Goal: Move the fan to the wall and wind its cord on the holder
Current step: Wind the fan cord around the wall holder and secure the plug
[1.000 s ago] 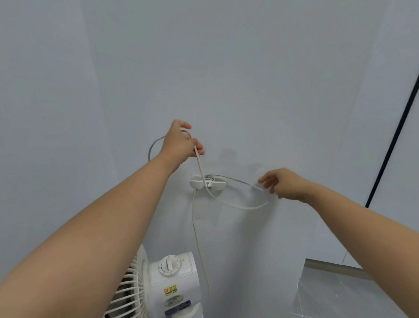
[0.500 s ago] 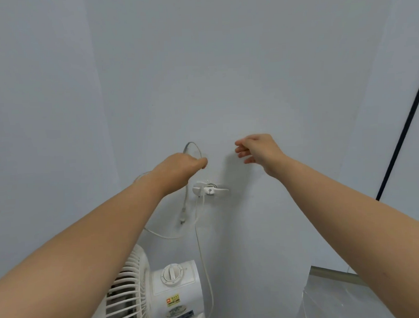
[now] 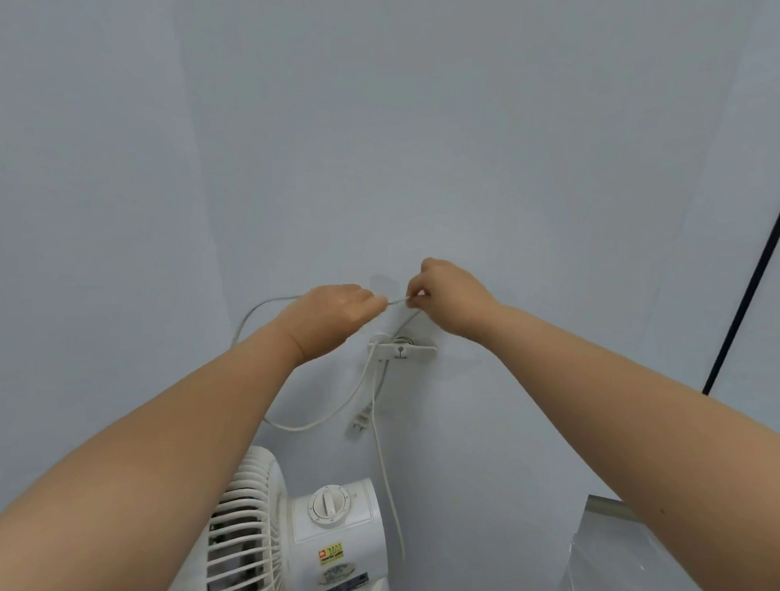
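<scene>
The fan (image 3: 335, 521) is set against the wall (image 3: 417, 137), below the holder (image 3: 402, 351). The cord (image 3: 295, 429) is judged only partly wound: some is caught on the holder, while a slack loop and the plug (image 3: 361, 424) hang loose. Just above the holder, a short stretch is pinched by the closed fingers of the left hand (image 3: 335, 315) and right hand (image 3: 451, 297).

Only one camera is here, worn on the person's head. It faces the wall (image 3: 417, 137) from near and tilts a little downward, so the top of the fan (image 3: 335, 521) shows at the lower edge.
</scene>
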